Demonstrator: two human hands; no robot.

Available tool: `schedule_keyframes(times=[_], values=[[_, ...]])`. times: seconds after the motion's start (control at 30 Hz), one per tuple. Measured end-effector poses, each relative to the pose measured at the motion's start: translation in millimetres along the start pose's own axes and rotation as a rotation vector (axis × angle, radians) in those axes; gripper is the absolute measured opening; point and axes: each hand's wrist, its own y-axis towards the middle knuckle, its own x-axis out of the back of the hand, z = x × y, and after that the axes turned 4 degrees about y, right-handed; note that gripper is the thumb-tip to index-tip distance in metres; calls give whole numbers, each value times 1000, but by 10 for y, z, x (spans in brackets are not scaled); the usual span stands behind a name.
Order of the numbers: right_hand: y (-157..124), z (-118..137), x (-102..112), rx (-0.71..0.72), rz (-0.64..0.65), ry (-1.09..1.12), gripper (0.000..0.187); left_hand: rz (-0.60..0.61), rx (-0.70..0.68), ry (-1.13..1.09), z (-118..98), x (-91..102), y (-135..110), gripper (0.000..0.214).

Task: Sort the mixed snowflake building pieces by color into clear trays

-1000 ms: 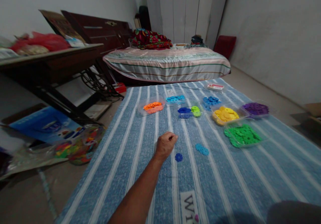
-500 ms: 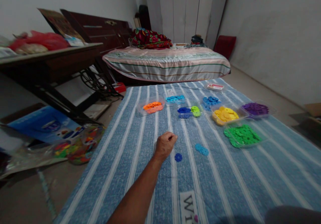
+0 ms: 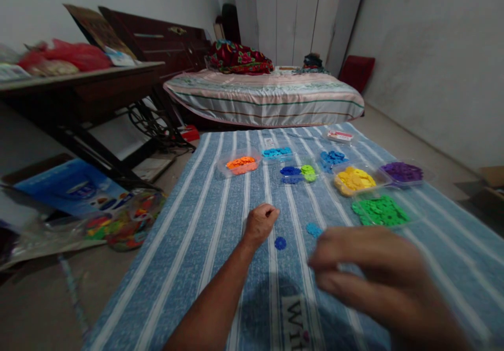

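Note:
My left hand [image 3: 260,224] rests as a closed fist on the blue striped cloth [image 3: 205,225], just left of a dark blue plastic disc [image 3: 280,243]. What the fist holds, if anything, is hidden. My right hand [image 3: 378,283] is close to the camera at the lower right, blurred, fingers stretched leftward and apart with nothing seen in them. It partly covers a small cluster of light blue discs [image 3: 313,229]. Beyond lie clear trays of orange discs [image 3: 241,165], yellow discs [image 3: 353,179], green discs [image 3: 380,211] and purple discs [image 3: 401,171].
More trays hold light blue discs [image 3: 277,153], dark blue and lime discs [image 3: 298,173] and blue discs [image 3: 332,158]. A bed [image 3: 263,96] stands behind the cloth. At left are a dark table [image 3: 79,86], a blue box [image 3: 71,191] and a bag of mixed colourful pieces [image 3: 126,225].
My right hand has come into view from the lower right, reaching left over the cloth. The left fist stays in place beside the dark blue disc.

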Motion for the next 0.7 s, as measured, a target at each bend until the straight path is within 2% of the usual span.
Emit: schedule_keyframes(times=[0.03,0.1,0.2,0.3,0.4,0.53,0.7], values=[[252,-88,-21,-57,-9,-45,17,1,1,-1,-6,4,-2,24],[668,-250,-137,-293,31,-289,13,1,-4,-3,-15,15,-3,24],[971,-426,-392,-456,151,-537,14,1,-16,4,-24,33,-1,24],[1001,-533,-577,-514,313,-646,17,2,-22,6,-26,43,2,25],[993,-592,-635,-510,372,-646,18,-1,-25,-2,-21,45,3,25],[1054,-595,-599,-512,364,-636,18,-3,-33,-14,-13,43,3,24],[1112,-599,-474,-498,457,-566,11,6,-18,-16,-14,42,1,25]])
